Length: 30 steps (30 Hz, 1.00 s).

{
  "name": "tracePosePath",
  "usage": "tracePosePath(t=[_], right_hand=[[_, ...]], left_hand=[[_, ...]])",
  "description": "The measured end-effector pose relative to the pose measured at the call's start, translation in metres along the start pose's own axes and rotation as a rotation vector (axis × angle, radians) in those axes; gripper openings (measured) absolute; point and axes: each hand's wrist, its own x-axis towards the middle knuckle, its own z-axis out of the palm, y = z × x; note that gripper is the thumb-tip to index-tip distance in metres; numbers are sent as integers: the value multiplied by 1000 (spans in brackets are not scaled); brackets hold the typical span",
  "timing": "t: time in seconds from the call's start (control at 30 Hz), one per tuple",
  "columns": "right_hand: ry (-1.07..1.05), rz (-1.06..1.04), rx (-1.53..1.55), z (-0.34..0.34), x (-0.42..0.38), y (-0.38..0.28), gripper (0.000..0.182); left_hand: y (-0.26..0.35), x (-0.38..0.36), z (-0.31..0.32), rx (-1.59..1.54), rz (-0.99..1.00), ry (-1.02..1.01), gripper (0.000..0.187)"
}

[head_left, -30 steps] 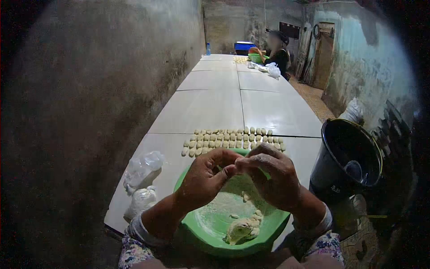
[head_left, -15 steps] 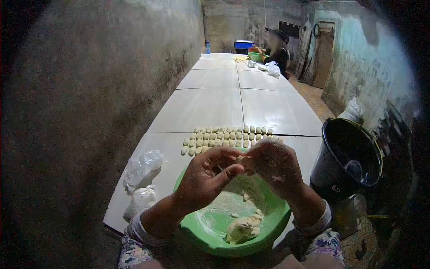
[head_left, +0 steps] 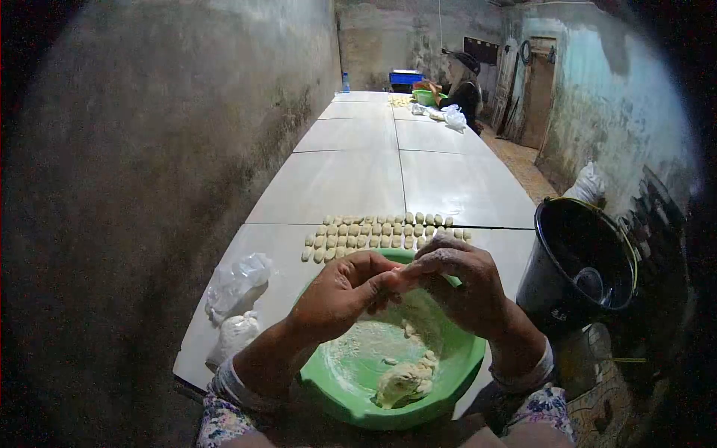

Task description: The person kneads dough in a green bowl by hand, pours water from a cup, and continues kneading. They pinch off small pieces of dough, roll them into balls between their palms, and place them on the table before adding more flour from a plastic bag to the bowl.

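Note:
My left hand (head_left: 336, 293) and my right hand (head_left: 464, 280) meet above a green basin (head_left: 467, 366), fingertips pressed together. Both are closed in a pinch around a small piece of dough, mostly hidden by the fingers. Flour dusts my right hand. Inside the basin lie a larger lump of dough (head_left: 399, 384), a few small scraps and loose flour. Just beyond the basin, several small oval dough pieces (head_left: 373, 230) are laid out in rows on the white table (head_left: 340, 183).
Left of the basin sit a clear plastic bag (head_left: 237, 284) and a white bag (head_left: 237, 334). A black bucket (head_left: 553, 280) with a clear scoop-like vessel inside stands at the right. At the table's far end, a person (head_left: 467, 93) works by another green basin (head_left: 426, 98).
My right hand has turned from an open-palmed, cupped pose to bent fingers that meet my left fingertips. The small dough piece, visible before, is now mostly covered.

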Motion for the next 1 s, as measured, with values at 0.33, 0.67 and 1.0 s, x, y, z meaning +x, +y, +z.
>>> tracePosePath(t=[0.33, 0.67, 1.0], right_hand=[[-147, 24, 5, -5, -5, -2, 19], [-158, 139, 78, 5, -1, -6, 17], [-199, 247, -222, 16, -8, 3, 15]], left_hand=[[-7, 2, -6, -173, -27, -153, 28], [-3, 1, -1, -15, 69, 10, 46], [-59, 22, -39, 1544, -39, 334, 66]])
